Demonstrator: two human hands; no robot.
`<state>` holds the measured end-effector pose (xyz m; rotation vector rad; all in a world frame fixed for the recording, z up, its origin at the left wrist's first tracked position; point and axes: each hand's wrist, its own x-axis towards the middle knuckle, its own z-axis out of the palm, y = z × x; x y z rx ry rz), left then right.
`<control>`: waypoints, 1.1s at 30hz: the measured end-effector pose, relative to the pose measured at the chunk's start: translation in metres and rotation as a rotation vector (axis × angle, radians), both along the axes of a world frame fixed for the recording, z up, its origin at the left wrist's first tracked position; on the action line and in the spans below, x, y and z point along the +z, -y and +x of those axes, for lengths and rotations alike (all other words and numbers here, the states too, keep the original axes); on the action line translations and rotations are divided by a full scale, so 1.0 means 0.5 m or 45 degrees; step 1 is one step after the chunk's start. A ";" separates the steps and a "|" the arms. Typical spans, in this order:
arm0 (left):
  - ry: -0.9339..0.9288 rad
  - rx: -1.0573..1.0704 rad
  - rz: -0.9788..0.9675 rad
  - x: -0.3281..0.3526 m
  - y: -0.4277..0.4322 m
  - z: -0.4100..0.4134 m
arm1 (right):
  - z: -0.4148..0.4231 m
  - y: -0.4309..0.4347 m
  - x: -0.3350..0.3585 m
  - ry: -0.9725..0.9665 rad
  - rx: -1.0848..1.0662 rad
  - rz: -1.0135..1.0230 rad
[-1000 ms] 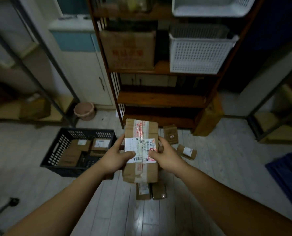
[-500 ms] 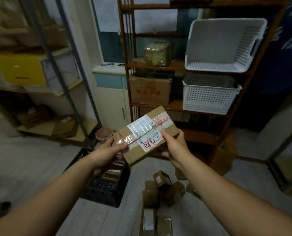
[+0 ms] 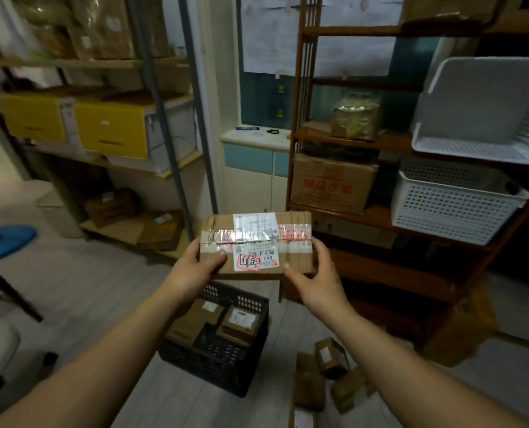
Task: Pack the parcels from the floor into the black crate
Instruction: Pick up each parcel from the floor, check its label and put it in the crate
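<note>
- Both hands are holding one parcel (image 3: 255, 242) up in the air at about the middle of the view, flat side facing the camera. It's sitting roughly level, long side running left to right.
- The left hand (image 3: 192, 273) is gripping the parcel's left end: thumb pressing on the top face near the tape, the other fingers tucked underneath where I can't see them.
- The right hand (image 3: 315, 282) is gripping the right end, thumb lying on the lower front edge and fingers curling round the side.
- The parcel is brown cardboard with clear tape running across it, a white label and a red-marked sticker – "B43" is showing by the barcode.
- The crate (image 3: 207, 366) is sitting on the floor right below the parcel, well apart from it, and a few packed parcels (image 3: 240, 321) are lying inside, mostly along the far side.
- More loose parcels (image 3: 328, 355) are lying on the floor just right of the crate, between the two forearms.
- A wooden shelf (image 3: 380, 220) is standing behind the parcel, carrying a carton (image 3: 331, 183) and a white basket (image 3: 451, 205), with another basket (image 3: 485, 118) tilting above it.
- Off to the left, yellow boxes (image 3: 112, 131) are sitting on a metal rack, and a blue stool (image 3: 7, 239) is poking in at the edge.
</note>
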<state>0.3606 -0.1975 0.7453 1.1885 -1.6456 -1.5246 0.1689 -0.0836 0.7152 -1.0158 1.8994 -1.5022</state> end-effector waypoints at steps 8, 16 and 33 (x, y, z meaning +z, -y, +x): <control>0.114 -0.070 -0.009 -0.052 0.238 0.199 | 0.194 0.224 -0.060 -0.041 0.002 0.100; 0.216 -0.221 -0.046 -0.074 0.419 0.181 | 0.195 0.388 -0.104 -0.048 0.011 0.126; 0.588 -0.525 -0.186 -0.191 0.819 0.117 | 0.195 0.749 -0.245 -0.041 -0.085 0.514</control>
